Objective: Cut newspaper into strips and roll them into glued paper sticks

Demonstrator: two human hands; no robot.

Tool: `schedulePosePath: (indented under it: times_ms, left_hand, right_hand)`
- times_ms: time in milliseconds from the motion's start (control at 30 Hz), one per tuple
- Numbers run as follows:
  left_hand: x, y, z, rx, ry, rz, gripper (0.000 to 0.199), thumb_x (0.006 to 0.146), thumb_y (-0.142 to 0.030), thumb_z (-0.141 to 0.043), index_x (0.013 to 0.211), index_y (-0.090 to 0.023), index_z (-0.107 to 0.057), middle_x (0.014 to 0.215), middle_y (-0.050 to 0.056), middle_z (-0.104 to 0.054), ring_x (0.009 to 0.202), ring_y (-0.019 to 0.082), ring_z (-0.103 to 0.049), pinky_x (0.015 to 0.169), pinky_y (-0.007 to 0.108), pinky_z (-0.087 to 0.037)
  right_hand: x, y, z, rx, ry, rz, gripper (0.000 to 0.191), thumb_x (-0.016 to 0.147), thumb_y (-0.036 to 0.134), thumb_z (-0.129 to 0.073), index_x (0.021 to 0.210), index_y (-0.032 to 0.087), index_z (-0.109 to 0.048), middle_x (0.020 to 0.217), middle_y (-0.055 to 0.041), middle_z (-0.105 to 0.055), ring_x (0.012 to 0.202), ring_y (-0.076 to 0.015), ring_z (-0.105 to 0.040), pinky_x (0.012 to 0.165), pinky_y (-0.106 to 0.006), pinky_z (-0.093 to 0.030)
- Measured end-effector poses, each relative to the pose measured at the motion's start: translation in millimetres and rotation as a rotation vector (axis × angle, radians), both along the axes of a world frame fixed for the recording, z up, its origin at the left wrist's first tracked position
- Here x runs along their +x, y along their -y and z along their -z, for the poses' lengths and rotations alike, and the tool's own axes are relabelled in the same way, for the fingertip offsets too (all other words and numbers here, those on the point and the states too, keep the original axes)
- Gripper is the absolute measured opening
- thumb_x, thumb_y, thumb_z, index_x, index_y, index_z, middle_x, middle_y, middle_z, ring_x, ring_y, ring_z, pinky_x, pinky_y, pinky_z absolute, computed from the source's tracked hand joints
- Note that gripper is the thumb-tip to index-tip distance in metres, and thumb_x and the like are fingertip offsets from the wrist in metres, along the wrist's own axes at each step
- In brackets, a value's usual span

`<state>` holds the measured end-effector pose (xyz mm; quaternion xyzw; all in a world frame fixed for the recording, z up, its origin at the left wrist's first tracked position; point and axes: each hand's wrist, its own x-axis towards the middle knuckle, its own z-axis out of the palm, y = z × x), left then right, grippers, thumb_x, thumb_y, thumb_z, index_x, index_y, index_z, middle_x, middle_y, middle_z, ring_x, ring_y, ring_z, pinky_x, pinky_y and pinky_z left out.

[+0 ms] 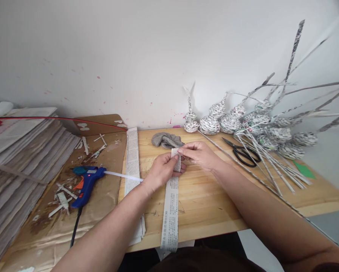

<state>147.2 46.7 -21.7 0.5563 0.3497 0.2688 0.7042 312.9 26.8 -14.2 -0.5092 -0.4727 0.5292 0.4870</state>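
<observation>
My left hand (164, 168) is closed on the upper part of a long newspaper strip (171, 211), thumb in front and fingers behind. The strip hangs down toward me over the table's front edge. At its top end, my right hand (197, 154) pinches the corner between thumb and fingers. Just behind both hands lies a crumpled grey cloth (166, 140). A stack of similar newspaper strips (132, 158) lies left of my left hand, partly hidden by my forearm.
A blue glue gun (87, 187) with a glue stick rests on brown cardboard (107, 211) among paper scraps. Tall newspaper piles (30, 158) stand far left. Right are black scissors (243, 153), rolled paper sticks (274, 166) and several woven paper gourds (210, 124) along the wall.
</observation>
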Motion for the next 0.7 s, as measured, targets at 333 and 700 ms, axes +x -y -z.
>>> schedulePosePath:
  times_ms: [333,700]
  left_hand:
    - [-0.2,-0.5,1.7,-0.016,-0.010,-0.016,0.038,0.081,-0.050,-0.060,0.092,-0.013,-0.064,0.081,0.011,-0.071,0.074,0.021,-0.068,0.069,0.036,-0.056]
    - [0.3,0.1,2.4,-0.008,-0.018,-0.029,0.037,0.082,-0.049,-0.058,0.092,-0.014,-0.064,0.080,0.010,-0.071,0.073,0.021,-0.068,0.069,0.037,-0.056]
  right_hand:
    - [4.8,0.1,-2.8,-0.024,0.031,-0.091,0.034,0.073,0.043,-0.071,0.087,0.012,-0.073,0.060,-0.0010,-0.058,0.049,-0.0071,-0.043,0.039,-0.019,-0.022]
    - [-1.6,-2.7,4.7,-0.038,-0.038,0.035,0.032,0.065,0.041,-0.077,0.078,0.013,-0.072,0.057,0.0009,-0.057,0.046,-0.0058,-0.041,0.039,-0.019,-0.025]
